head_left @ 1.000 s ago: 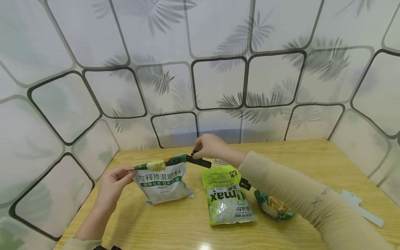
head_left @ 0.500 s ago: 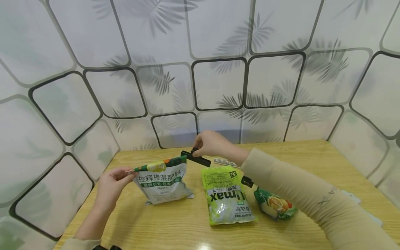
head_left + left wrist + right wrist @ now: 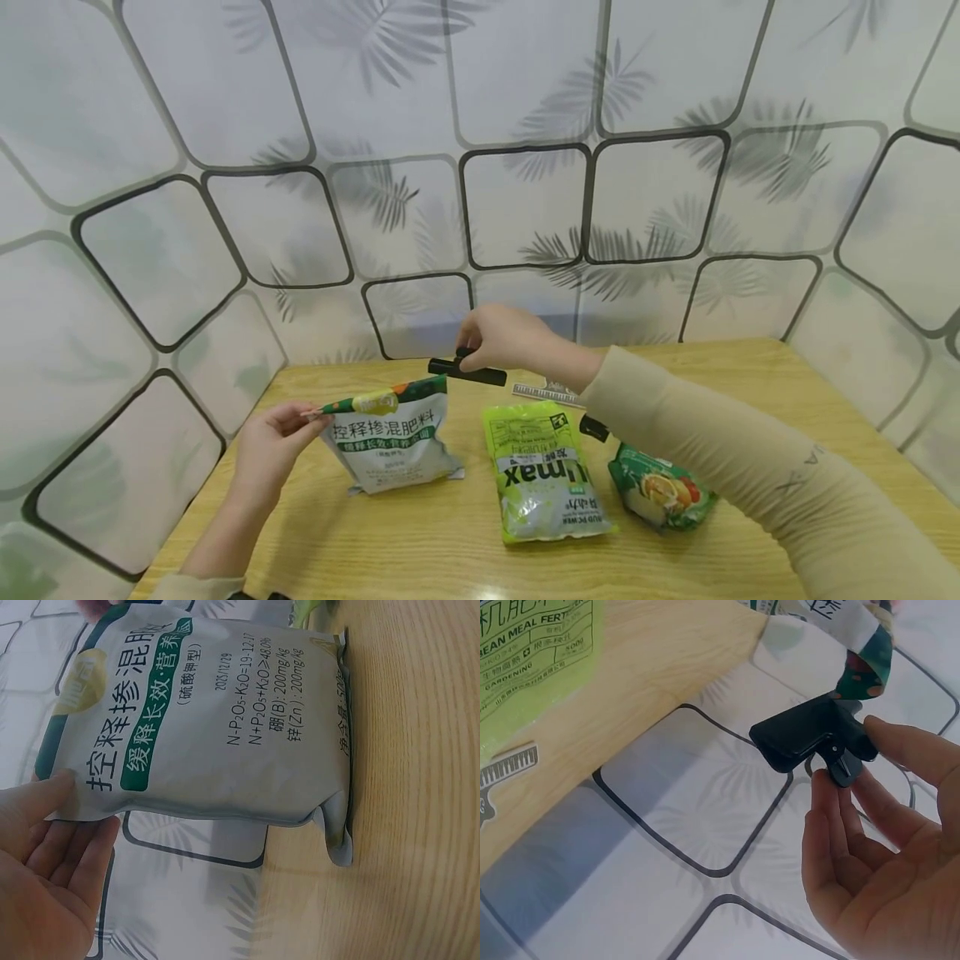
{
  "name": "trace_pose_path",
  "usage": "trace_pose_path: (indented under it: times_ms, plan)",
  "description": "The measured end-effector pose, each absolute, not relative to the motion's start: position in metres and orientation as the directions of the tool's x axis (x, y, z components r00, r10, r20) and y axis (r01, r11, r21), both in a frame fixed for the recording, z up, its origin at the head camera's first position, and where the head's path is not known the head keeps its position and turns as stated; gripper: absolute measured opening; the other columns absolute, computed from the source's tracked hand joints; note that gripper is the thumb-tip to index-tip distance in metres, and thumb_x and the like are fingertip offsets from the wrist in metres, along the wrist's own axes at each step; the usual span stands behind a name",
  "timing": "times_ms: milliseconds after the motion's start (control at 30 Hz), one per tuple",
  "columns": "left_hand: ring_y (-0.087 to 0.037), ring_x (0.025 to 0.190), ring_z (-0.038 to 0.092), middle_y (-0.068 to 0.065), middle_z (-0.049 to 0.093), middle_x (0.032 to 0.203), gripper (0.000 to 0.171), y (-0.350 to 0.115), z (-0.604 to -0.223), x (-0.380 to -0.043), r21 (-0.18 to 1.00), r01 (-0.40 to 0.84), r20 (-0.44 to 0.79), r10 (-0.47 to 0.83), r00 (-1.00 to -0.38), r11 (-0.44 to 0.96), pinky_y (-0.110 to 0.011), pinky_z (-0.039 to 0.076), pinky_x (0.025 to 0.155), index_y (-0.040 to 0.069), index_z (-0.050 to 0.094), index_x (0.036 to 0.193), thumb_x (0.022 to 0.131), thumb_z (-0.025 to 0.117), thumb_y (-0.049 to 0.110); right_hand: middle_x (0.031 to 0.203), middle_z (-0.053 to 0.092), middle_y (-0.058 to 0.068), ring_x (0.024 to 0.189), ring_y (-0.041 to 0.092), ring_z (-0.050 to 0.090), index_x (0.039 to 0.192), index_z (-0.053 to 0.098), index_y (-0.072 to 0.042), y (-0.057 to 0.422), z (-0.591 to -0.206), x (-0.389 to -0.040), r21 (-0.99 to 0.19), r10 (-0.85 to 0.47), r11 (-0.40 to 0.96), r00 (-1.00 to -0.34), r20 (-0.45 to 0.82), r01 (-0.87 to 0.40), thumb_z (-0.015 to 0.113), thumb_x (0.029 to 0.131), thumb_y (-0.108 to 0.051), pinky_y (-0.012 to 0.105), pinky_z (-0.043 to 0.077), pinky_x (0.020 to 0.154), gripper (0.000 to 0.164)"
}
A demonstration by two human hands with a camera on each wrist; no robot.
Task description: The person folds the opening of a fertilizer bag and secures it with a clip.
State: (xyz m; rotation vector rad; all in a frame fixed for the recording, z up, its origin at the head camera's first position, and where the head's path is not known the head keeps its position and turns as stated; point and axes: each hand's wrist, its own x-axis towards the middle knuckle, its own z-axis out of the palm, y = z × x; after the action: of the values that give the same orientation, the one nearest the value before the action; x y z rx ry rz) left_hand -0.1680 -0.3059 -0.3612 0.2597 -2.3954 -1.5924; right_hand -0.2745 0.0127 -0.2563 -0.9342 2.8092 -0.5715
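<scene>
A white fertilizer bag (image 3: 393, 450) with a green folded top strip stands upright on the table at the left. My left hand (image 3: 266, 454) pinches its upper left corner; in the left wrist view the thumb lies on the front of the bag (image 3: 225, 712). Between thumb and fingers, my right hand (image 3: 506, 337) holds a black bag clip (image 3: 487, 377) by its handles. The clip hangs just above the bag's upper right corner. In the right wrist view, the clip (image 3: 791, 739) overlaps the bag's green corner (image 3: 866, 671).
Right of the white bag lies a lime-green fertilizer bag (image 3: 547, 492). A second black clip (image 3: 594, 428) and a small green pouch with fruit pictures (image 3: 663, 492) are beside it, under the right sleeve (image 3: 720, 442). Behind lies a flat comb-shaped piece (image 3: 546, 393). Patterned walls enclose the table (image 3: 420, 550).
My right hand has risen slightly with the clip, which has turned more level and shifted left over the bag's corner. The left hand and the bag have stayed in place.
</scene>
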Motion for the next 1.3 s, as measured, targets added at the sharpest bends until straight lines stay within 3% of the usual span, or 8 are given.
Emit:
trace_pose_path:
  times_ms: [233,367,533,1067,1300]
  plan:
    - [0.009,0.086,0.066,0.022,0.074,0.09,0.013,-0.305,-0.36,-0.169,0.909,-0.054,0.075,-0.289,-0.954,0.413,-0.008,0.055,0.082,0.006,0.077,0.108,0.099,0.078,0.014,0.118,0.077,0.006,0.113,0.023,0.07,0.119,0.078,-0.012,0.012,-0.244,-0.271,-0.378,-0.6,0.732,-0.799,0.037,-0.567,0.08,0.097,-0.025,0.04,0.059,0.099,0.026]
    - [0.008,0.086,0.066,0.017,0.077,0.092,0.014,-0.305,-0.36,-0.168,0.911,-0.049,0.078,-0.287,-0.955,0.409,-0.01,0.056,0.082,0.004,0.076,0.109,0.099,0.078,0.014,0.116,0.078,0.006,0.112,0.023,0.071,0.118,0.078,-0.011,0.01,-0.237,-0.267,-0.379,-0.605,0.726,-0.795,0.045,-0.574,0.08,0.097,-0.024,0.039,0.06,0.099,0.025]
    - [0.008,0.086,0.066,0.022,0.074,0.088,0.011,-0.305,-0.361,-0.168,0.911,-0.043,0.082,-0.283,-0.956,0.41,-0.009,0.056,0.082,0.007,0.077,0.107,0.099,0.078,0.014,0.117,0.078,0.005,0.111,0.021,0.072,0.12,0.079,-0.011,0.004,-0.229,-0.261,-0.345,-0.616,0.727,-0.786,0.054,-0.594,0.08,0.097,-0.025,0.038,0.06,0.099,0.027]
    - [0.008,0.086,0.067,0.026,0.072,0.085,0.016,-0.305,-0.36,-0.167,0.916,-0.016,0.098,-0.262,-0.96,0.401,-0.01,0.056,0.082,-0.002,0.075,0.11,0.1,0.075,0.011,0.108,0.079,-0.001,0.1,0.016,0.071,0.111,0.081,-0.017,-0.016,-0.214,-0.234,-0.238,-0.689,0.68,-0.716,0.117,-0.693,0.084,0.095,-0.027,0.033,0.06,0.088,0.02]
    - [0.008,0.085,0.067,0.026,0.072,0.083,0.018,-0.304,-0.36,-0.167,0.919,-0.004,0.108,-0.262,-0.959,0.395,-0.01,0.056,0.082,-0.004,0.074,0.11,0.1,0.076,0.011,0.115,0.078,-0.003,0.107,0.016,0.071,0.118,0.079,-0.019,-0.028,-0.216,-0.223,-0.2,-0.714,0.665,-0.691,0.113,-0.72,0.081,0.098,-0.026,0.036,0.061,0.092,0.021]
